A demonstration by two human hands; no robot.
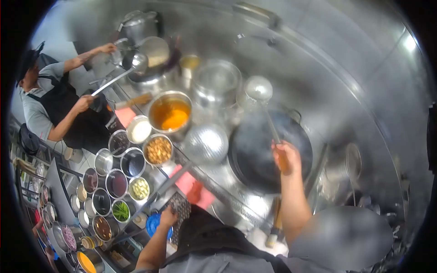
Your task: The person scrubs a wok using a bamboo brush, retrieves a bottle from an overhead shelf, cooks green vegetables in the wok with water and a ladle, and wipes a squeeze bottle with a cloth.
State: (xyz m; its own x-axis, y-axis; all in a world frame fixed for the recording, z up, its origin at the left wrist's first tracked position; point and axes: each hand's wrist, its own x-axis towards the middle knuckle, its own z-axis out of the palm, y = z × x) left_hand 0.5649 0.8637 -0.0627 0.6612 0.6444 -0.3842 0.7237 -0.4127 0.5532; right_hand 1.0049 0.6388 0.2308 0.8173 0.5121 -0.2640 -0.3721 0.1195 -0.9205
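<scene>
My right hand point(287, 156) is wrapped round the wooden handle of a ladle point(259, 89), whose round bowl is above the far edge of a large dark wok point(268, 150). Faint steam hangs over the wok. Low at the left, my left hand point(169, 217) is closed beside a blue round container point(159, 225) and a dark speckled cloth point(179, 209); whether it grips either one I cannot make out. A shiny domed metal piece point(206, 144) lies left of the wok.
A co-worker point(50, 104) at the left holds another ladle point(114, 82). Pots of orange sauce point(170, 113) and browned pieces point(158, 150) stand near several ingredient bowls point(116, 183). Pink cloths point(193, 186) lie on the counter edge. A strainer point(353, 161) is at the right.
</scene>
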